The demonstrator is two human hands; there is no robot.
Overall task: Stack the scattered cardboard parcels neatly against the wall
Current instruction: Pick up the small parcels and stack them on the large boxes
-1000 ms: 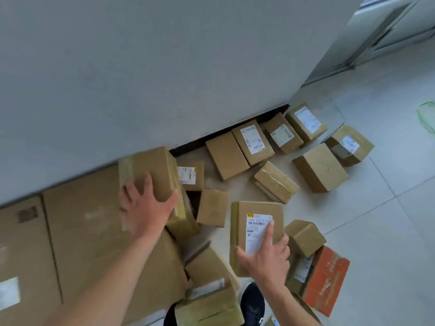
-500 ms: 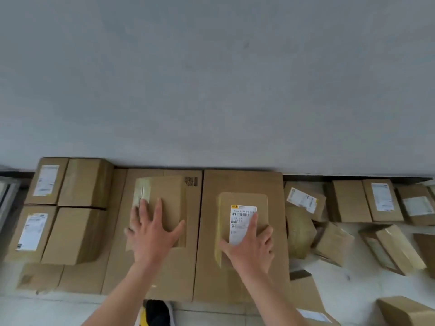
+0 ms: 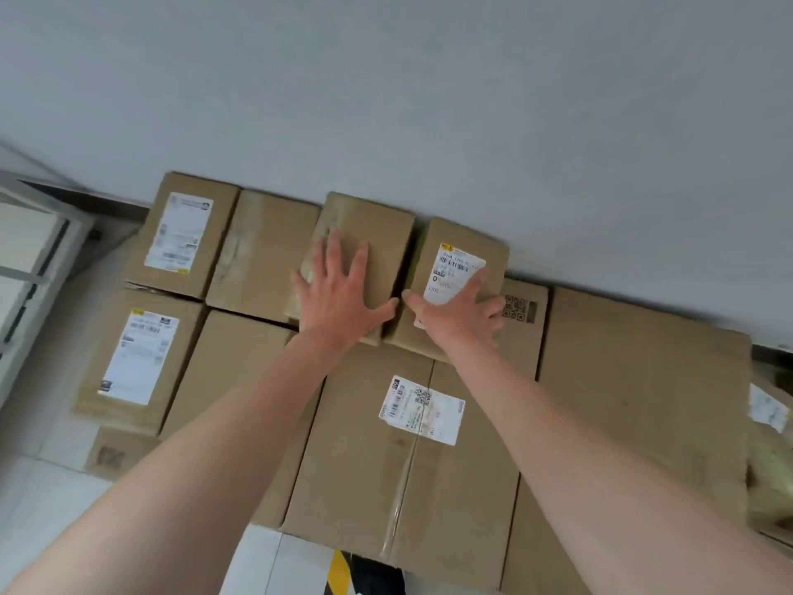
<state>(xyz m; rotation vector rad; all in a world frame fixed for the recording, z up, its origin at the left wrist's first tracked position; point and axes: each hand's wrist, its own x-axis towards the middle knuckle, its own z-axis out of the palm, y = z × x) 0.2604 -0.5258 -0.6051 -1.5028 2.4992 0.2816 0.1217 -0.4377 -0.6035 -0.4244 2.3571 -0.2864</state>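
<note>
Head view: your two small cardboard parcels sit side by side at about 12 o'clock from the frame's centre, both resting on top of a large taped carton (image 3: 364, 465) with their far ends close against the grey wall (image 3: 386, 100). The plain parcel (image 3: 373, 225) lies at 9 o'clock of the labelled parcel (image 3: 433, 242), and their long sides touch or nearly touch. Your left hand (image 3: 339, 294) lies flat on the plain parcel's top, fingers straight and spread and thumb out towards 3 o'clock, gripping nothing. Your right hand (image 3: 455, 315) lies flat on the labelled parcel in the same way, its fingers partly covering the white shipping label (image 3: 455, 268). The two thumbs almost meet over the seam between the parcels. At 3 o'clock of the taped carton a second large carton (image 3: 635, 401) stands along the wall. At 9 o'clock four medium boxes (image 3: 261, 255) sit in a two-by-two block, and the two farthest from you towards 9 o'clock carry white labels. A white frame (image 3: 30, 259) stands at the 9 o'clock edge, and pale floor tiles (image 3: 43, 508) show at 7 o'clock.
</note>
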